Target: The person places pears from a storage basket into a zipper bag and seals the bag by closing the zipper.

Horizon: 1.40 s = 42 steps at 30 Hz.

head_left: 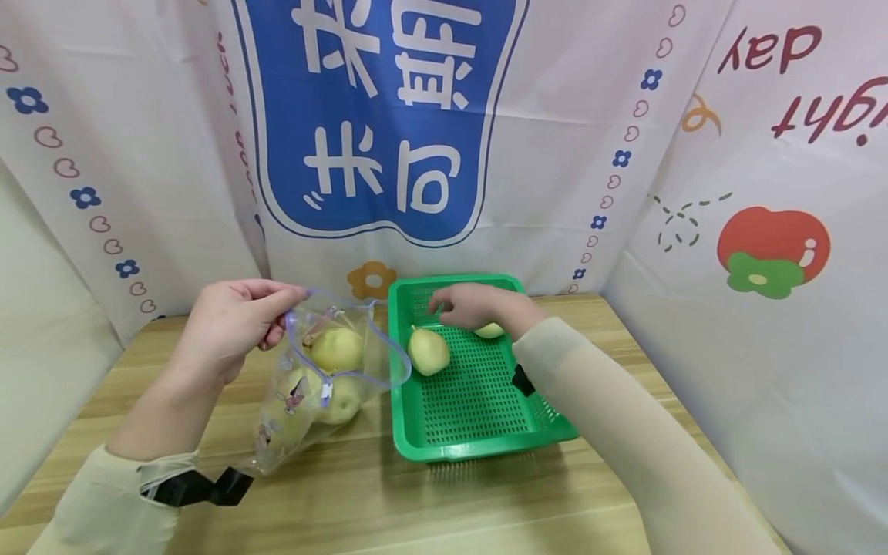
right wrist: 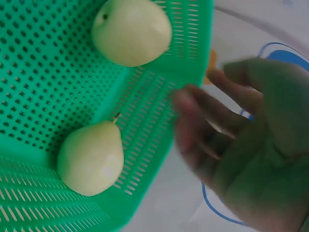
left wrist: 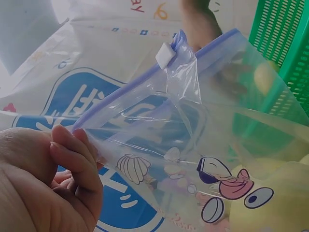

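My left hand point(head_left: 236, 320) pinches the rim of a clear zip bag point(left wrist: 145, 130) with a purple zip edge and cartoon prints. Its mouth gapes toward the basket, and several pale yellow pears point(head_left: 336, 349) lie inside. Over the far part of a green basket point(head_left: 479, 451) hovers my right hand point(head_left: 466, 303), fingers loosely bent and holding nothing. Two pears are in the basket: one pear point(head_left: 428, 351) by the left wall, another pear point(head_left: 489, 331) partly hidden under my right wrist. In the right wrist view both pears lie apart from the hand point(right wrist: 246, 140).
The wooden table point(head_left: 333, 509) carries the bag and, to its right, the basket. A white printed cloth point(head_left: 555, 154) with a blue sign hangs close behind the basket and along the right side. Black straps with small devices point(head_left: 201, 487) sit on the wrists.
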Tool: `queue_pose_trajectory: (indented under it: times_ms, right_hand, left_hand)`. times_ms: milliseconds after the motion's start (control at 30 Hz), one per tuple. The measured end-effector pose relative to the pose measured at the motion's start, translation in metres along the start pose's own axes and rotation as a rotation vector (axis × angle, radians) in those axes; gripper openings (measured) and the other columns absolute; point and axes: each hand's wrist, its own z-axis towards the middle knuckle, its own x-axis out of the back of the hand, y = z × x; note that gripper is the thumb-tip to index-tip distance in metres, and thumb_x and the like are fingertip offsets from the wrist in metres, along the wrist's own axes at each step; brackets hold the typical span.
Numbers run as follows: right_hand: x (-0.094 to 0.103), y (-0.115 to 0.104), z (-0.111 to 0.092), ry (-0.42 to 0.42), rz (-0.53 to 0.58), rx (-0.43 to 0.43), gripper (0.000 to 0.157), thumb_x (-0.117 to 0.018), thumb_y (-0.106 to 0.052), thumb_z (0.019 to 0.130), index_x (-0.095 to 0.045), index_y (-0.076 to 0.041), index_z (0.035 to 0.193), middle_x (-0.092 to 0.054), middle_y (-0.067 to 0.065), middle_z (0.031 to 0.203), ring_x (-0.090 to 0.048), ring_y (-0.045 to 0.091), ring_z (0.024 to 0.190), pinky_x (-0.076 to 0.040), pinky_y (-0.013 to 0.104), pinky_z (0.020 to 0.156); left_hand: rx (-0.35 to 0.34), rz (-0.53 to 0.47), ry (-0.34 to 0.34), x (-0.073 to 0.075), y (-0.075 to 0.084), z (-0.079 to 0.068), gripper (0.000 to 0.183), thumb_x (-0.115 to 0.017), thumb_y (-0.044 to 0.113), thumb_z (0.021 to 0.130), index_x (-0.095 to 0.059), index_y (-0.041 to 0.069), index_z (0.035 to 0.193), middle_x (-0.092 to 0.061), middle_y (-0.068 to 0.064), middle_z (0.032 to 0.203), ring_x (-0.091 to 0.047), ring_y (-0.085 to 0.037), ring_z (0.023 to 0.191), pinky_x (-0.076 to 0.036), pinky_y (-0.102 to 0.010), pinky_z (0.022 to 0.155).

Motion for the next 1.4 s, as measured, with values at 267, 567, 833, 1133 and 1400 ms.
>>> queue_pose_trajectory:
  times_ms: [267, 567, 833, 1133, 1400]
  right_hand:
    - [-0.026, -0.006, 0.013, -0.183, -0.134, -0.006, 0.056, -0.056, -0.018, 0.112, -0.049, -0.028, 0.166, -0.041, 0.009, 0.175, -0.039, 0.031, 0.162, -0.039, 0.051, 0.130]
    - [-0.040, -0.007, 0.008, -0.099, -0.247, -0.123, 0.062, -0.084, -0.038, 0.099, -0.059, -0.012, 0.150, -0.060, 0.015, 0.149, -0.063, 0.025, 0.127, -0.056, 0.045, 0.110]
    - [-0.053, 0.007, 0.006, -0.149, -0.264, -0.109, 0.014, -0.084, -0.023, 0.099, -0.075, -0.013, 0.102, -0.075, 0.004, 0.101, -0.061, 0.015, 0.083, -0.054, 0.033, 0.082]
    - [-0.047, 0.013, 0.002, -0.164, -0.287, -0.048, 0.026, -0.069, -0.019, 0.109, -0.085, -0.002, 0.097, -0.080, 0.011, 0.082, -0.064, 0.017, 0.067, -0.054, 0.032, 0.075]
    - [-0.031, 0.022, -0.014, -0.174, -0.116, 0.006, 0.032, -0.063, -0.023, 0.112, -0.082, -0.005, 0.094, -0.082, 0.018, 0.101, -0.079, 0.033, 0.088, -0.064, 0.042, 0.080]
  left_hand:
    - [0.000, -0.003, -0.009, 0.001, 0.000, 0.000, 0.016, -0.074, 0.030, 0.107, -0.082, 0.028, 0.093, -0.064, 0.012, 0.065, -0.055, -0.003, 0.053, -0.050, -0.020, 0.051]
    - [0.006, 0.013, -0.022, 0.000, -0.001, 0.001, 0.014, -0.074, 0.031, 0.107, -0.082, 0.025, 0.096, -0.064, 0.012, 0.065, -0.056, -0.003, 0.053, -0.050, -0.020, 0.051]
    - [0.005, 0.013, -0.031, 0.000, -0.001, 0.001, 0.014, -0.074, 0.030, 0.107, -0.082, 0.021, 0.100, -0.065, 0.012, 0.066, -0.056, -0.003, 0.053, -0.050, -0.020, 0.051]
    - [-0.004, 0.018, -0.022, 0.000, -0.001, 0.001, 0.020, -0.074, 0.030, 0.107, -0.081, 0.012, 0.109, -0.065, 0.012, 0.066, -0.056, -0.003, 0.053, -0.050, -0.020, 0.050]
    - [-0.005, 0.012, -0.029, -0.001, -0.001, 0.000, 0.022, -0.074, 0.030, 0.107, -0.081, 0.009, 0.110, -0.065, 0.011, 0.066, -0.056, -0.003, 0.052, -0.050, -0.020, 0.050]
